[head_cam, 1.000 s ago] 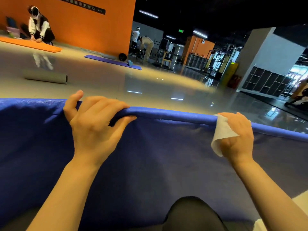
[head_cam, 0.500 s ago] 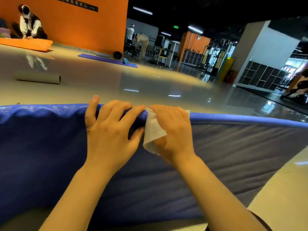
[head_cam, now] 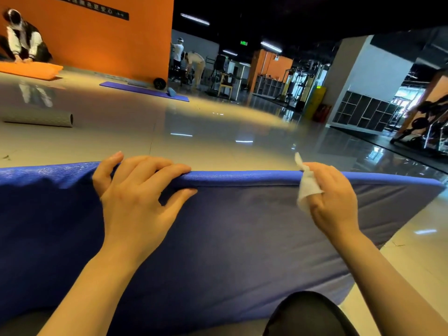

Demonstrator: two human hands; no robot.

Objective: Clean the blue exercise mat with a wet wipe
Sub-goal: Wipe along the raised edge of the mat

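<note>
— Far along with the mat [head_cam: 242, 238]?

— Hard to tell. Stood up on its long edge on the floor [head_cam: 194, 141], top edge raised toward the camera, broad face turned to the wearer. Looked like edge-wiping, judged from where the wipe [head_cam: 308, 190] sat: right on the rounded top edge, toward the right end. No wet streak or dirt visible either way (lighting too dim on the face), so no telling which parts were already done.

— And what remained?

— Probably the stretch of edge beyond the right hand [head_cam: 337, 202] out to the far corner, plus the part under the left hand [head_cam: 135, 197]. As for the broad face, could not say.

— Which way did it run?

— Long axis left to right across the view, top edge dipping slightly to the right, right corner ending near the frame's edge, left end cut off by the frame. Leaned a little, bottom hidden near a dark knee [head_cam: 308, 314].

— Hands?

— Left draped over the top edge, fingers curled across to the far side, thumb on the near face, gripping the mat to hold it upright. Right pinched the crumpled white wipe between thumb and fingers, pressed at the edge.

— Anything else around?

— Purple mat [head_cam: 145, 90] and a grey roll [head_cam: 38, 120] well apart on the shiny floor.
</note>
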